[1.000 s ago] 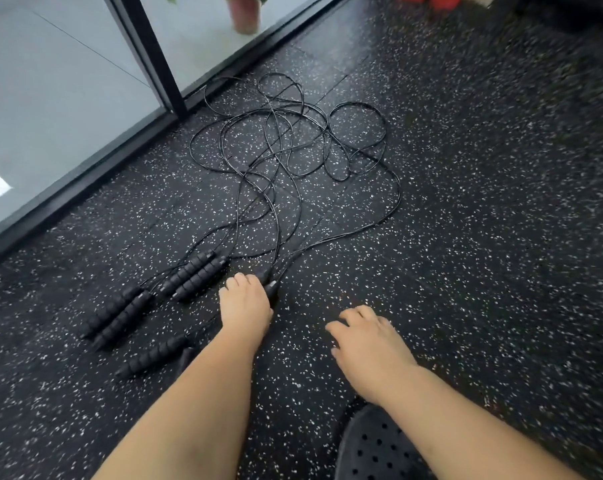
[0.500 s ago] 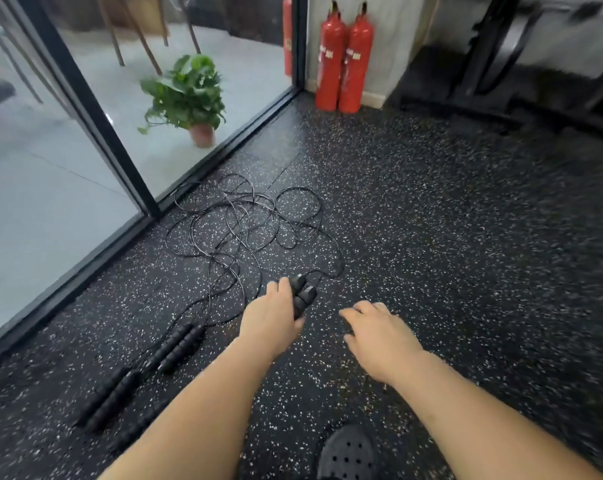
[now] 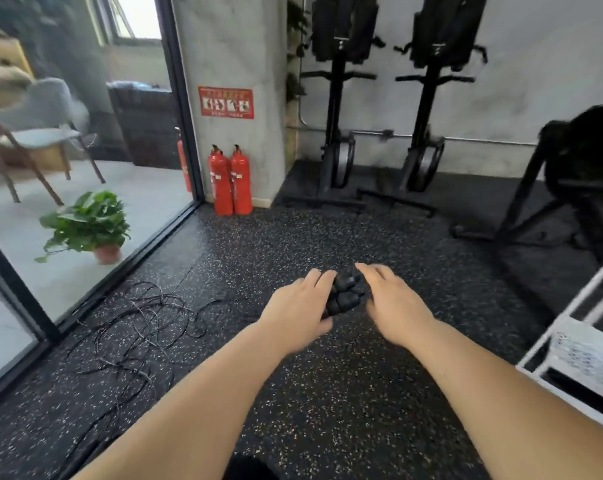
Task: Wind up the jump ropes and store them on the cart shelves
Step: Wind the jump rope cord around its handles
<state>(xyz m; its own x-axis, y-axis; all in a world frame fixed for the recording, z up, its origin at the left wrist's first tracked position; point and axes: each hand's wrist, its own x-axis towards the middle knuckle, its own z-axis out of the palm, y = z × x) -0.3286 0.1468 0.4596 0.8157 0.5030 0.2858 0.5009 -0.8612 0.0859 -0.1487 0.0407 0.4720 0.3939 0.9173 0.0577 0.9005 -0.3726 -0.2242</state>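
Head cam: L hand [image 3: 298, 308] curls fingers round two black ribbed jump-rope handles [image 3: 343, 294]; R hand [image 3: 393, 303] fingers loosely straight, just beside them; thin black cords [image 3: 144, 317] tangled on floor, left.

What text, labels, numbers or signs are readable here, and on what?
Red sign on the grey pillar: white pictograms and a line of characters, too blurred to read.
Two red fire extinguishers: a small pale label on each, too small to read.
Jump rope handles held in the left hand: no print visible.
No other text shows, and none of it is legible.
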